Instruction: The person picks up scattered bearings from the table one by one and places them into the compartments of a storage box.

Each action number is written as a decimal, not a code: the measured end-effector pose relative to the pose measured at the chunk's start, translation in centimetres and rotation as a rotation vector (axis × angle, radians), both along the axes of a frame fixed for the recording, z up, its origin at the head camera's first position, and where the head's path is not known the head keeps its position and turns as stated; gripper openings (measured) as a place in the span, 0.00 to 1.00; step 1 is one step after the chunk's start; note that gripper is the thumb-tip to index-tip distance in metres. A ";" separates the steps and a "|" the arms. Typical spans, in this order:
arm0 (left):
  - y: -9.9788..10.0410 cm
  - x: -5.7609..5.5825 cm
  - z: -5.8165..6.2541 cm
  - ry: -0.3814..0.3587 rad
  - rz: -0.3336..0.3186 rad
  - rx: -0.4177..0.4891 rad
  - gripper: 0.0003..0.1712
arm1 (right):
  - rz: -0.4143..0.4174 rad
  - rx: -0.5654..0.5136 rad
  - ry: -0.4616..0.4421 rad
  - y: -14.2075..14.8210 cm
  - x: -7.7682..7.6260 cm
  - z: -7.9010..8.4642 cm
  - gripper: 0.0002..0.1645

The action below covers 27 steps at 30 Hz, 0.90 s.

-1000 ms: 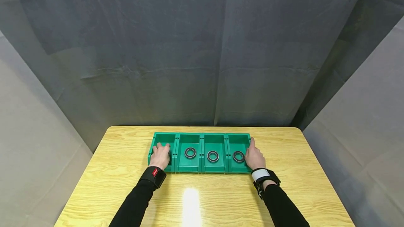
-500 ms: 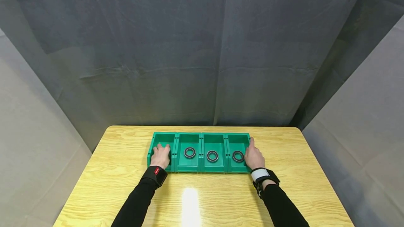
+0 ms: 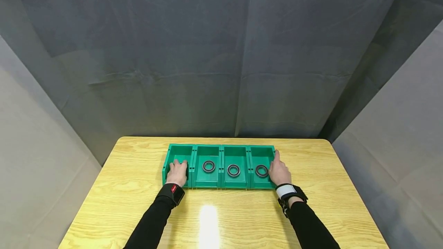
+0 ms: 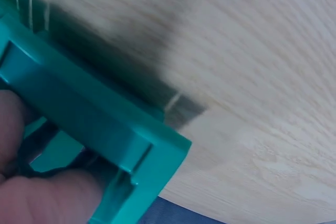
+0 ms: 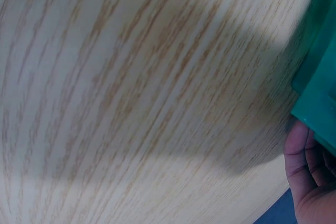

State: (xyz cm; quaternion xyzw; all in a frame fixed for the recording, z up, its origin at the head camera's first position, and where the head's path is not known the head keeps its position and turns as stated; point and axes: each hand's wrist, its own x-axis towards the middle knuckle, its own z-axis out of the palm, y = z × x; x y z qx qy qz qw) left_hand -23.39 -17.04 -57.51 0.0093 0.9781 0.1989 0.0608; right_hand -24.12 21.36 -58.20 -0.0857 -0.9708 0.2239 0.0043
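Observation:
In the leftmost compartment of the green bin row (image 3: 206,183), my left hand (image 3: 177,173) reaches down with bent fingers. The left wrist view shows its thumb and a finger pinching a dark ring-shaped bearing (image 4: 37,142) close to the green front wall (image 4: 79,95). My right hand (image 3: 279,172) rests against the right end of the row, index finger stretched along the rim. From the right wrist, its fingers (image 5: 297,153) touch the green side wall (image 5: 320,98). Single bearings lie in the other compartments: one left of middle (image 3: 209,171), another right of middle (image 3: 233,175), and one at the right (image 3: 257,173).
The bin row stands near the far edge of a light wooden table (image 3: 242,218). Behind it hangs a dark grey cloth (image 3: 194,68), with pale cloth sides at left (image 3: 38,145) and right (image 3: 405,126).
My left hand has sunk slightly toward the front of the leftmost compartment, its forearm shifting a little right. My right hand and the other bearings stay in place.

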 end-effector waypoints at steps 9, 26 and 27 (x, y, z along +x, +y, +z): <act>-0.2 0.0 0.1 0.000 -0.019 -0.019 0.34 | 0.001 0.000 0.013 -0.1 0.0 0.0 0.33; -1.1 2.0 1.5 0.257 -0.130 0.045 0.28 | 0.004 0.001 0.015 0.1 -0.3 -0.2 0.33; -1.2 2.1 1.4 0.271 -0.131 0.054 0.28 | 0.004 -0.002 0.012 0.1 -0.3 -0.2 0.33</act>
